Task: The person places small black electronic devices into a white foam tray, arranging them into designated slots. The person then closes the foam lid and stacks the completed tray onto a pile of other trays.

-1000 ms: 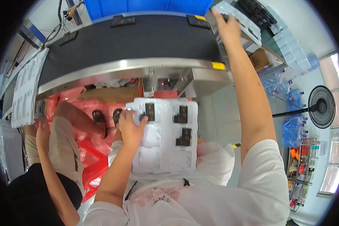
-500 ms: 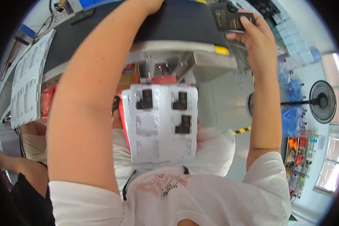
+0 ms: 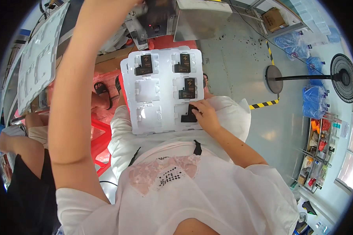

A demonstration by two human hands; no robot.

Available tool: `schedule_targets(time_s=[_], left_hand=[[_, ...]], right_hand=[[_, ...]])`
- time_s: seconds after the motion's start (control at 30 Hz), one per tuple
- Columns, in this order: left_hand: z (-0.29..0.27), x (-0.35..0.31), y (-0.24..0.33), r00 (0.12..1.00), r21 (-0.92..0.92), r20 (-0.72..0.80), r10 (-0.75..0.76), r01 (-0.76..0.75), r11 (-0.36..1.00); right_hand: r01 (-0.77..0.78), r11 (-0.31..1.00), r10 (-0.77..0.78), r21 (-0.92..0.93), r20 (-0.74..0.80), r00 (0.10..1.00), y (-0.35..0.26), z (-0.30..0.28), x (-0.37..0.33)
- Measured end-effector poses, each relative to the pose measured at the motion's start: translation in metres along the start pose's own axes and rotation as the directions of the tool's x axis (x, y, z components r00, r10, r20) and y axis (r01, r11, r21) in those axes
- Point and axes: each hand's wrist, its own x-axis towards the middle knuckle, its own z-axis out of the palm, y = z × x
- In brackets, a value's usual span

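A white plastic tray (image 3: 166, 94) with moulded pockets lies across my lap. Flat black L-shaped batteries fill some pockets: one battery (image 3: 146, 65) at the far left, one battery (image 3: 182, 63) at the far right and another battery (image 3: 189, 88) below it. In the nearest right pocket, my right hand (image 3: 203, 111) has thumb and fingers closed on the edge of a battery (image 3: 189, 115). Two left pockets show bare plastic. My left hand (image 3: 125, 4) reaches to the upper edge beside a blurred dark object (image 3: 157, 17). Its fingers are mostly cut off.
A metal box (image 3: 202, 19) juts out beyond the tray. White moulded trays (image 3: 43, 58) lean at the left, near another person's arm (image 3: 25, 150). A red stool (image 3: 101, 137) stands left of my lap. A black fan (image 3: 343, 76) stands at the right.
My right hand has come down from the worktop to the tray with a battery, now in the nearest right pocket. My view has tilted down; my left arm still reaches forward.
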Motion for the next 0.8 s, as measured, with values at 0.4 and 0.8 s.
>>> schedule_targets(time_s=[0.4,0.8], left_hand=[[0.07,-0.15,-0.137,0.825,-0.219,0.367,-0.43,0.526,0.822],[0.114,-0.199,-0.154,0.993,0.406,-0.077,-0.089,0.113,0.907]], right_hand=[[0.116,0.748,-0.206,-0.653,-0.063,0.977,-0.036,0.012,-0.028],[0.487,0.711,-0.701,-0.507,-0.45,0.554,-0.164,-0.108,0.078]])
